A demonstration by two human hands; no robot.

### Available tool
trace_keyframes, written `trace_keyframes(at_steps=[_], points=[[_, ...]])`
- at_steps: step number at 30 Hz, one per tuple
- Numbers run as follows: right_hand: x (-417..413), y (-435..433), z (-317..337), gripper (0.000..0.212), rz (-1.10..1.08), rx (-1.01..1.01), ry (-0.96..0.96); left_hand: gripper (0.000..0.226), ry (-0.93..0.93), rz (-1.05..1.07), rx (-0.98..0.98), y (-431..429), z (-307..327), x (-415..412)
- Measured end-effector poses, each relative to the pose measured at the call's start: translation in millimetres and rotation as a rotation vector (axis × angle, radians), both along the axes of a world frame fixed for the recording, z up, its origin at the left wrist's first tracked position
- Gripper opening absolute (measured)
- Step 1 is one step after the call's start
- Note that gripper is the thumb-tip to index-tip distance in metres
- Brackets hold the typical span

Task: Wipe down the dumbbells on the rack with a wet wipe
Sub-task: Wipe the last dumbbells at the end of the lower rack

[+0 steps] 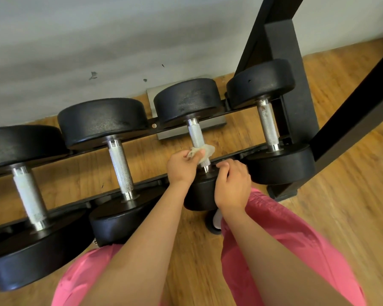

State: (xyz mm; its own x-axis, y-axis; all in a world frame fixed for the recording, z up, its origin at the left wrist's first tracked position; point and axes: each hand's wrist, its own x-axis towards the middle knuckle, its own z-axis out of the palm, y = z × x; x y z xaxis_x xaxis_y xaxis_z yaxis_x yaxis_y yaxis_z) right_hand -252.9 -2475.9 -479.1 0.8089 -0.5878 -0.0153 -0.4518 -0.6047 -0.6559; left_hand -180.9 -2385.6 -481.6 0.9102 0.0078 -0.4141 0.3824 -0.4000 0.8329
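**Head view: wipe clamped round a knurled handle**

The left hand (181, 166) pinches a crumpled, pale, gauzy wet wipe (202, 152) around the near end of the knurled steel handle (195, 134) of a black, round-headed dumbbell (187, 100), its grip closed on the cloth. The right hand (232, 186) lies on that dumbbell's matte near head, fingers curled over its top edge, so its grip is on the dumbbell. The dumbbell sits third from the left of four on a black metal rack (283, 45), its heads on the two rails. The right-hand neighbour dumbbell (261, 82) has a speckled handle. Below is a wood-plank floor (352, 195), behind it a grey wall (75, 40). Pink fabric shorts (285, 228) show at the bottom.
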Motion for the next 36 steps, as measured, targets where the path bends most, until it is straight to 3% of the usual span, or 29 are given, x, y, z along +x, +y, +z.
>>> trace_keyframes(at_steps=[8, 11, 13, 16, 20, 28, 33, 36], points=[[0.7, 0.1, 1.5, 0.055, -0.006, -0.002, -0.011, 0.021, -0.159, 0.033, 0.08, -7.3, 9.1, 6.5], [0.8, -0.9, 0.8, 0.051, -0.007, -0.007, -0.004, 0.016, -0.097, 0.28, -0.062, -15.3, 17.5, 26.5], [0.5, -1.0, -0.5, 0.045, -0.009, 0.0, -0.001, 0.024, -0.052, 0.461, -0.171, -20.3, 24.6, 42.2], [0.7, -1.0, -0.7, 0.044, -0.013, 0.008, -0.022, 0.022, -0.03, 0.539, -0.24, -22.8, 27.4, 53.1], [-0.2, -0.5, 0.4, 0.048, -0.008, 0.018, -0.039, 0.009, -0.043, 0.368, -0.147, -11.1, 22.4, 44.8], [-0.4, -0.5, -0.3, 0.046, -0.004, 0.003, -0.035, 0.02, 0.028, -0.181, 0.109, 15.8, 10.7, 2.4], [1.6, -0.9, 3.6, 0.04, 0.012, -0.019, 0.001, 0.024, -0.086, -0.299, 0.327, 10.7, 15.8, -4.1], [1.3, -0.2, 4.8, 0.052, 0.037, -0.024, 0.043, 0.028, -0.092, -0.271, 0.314, 13.4, 19.2, -11.3]])
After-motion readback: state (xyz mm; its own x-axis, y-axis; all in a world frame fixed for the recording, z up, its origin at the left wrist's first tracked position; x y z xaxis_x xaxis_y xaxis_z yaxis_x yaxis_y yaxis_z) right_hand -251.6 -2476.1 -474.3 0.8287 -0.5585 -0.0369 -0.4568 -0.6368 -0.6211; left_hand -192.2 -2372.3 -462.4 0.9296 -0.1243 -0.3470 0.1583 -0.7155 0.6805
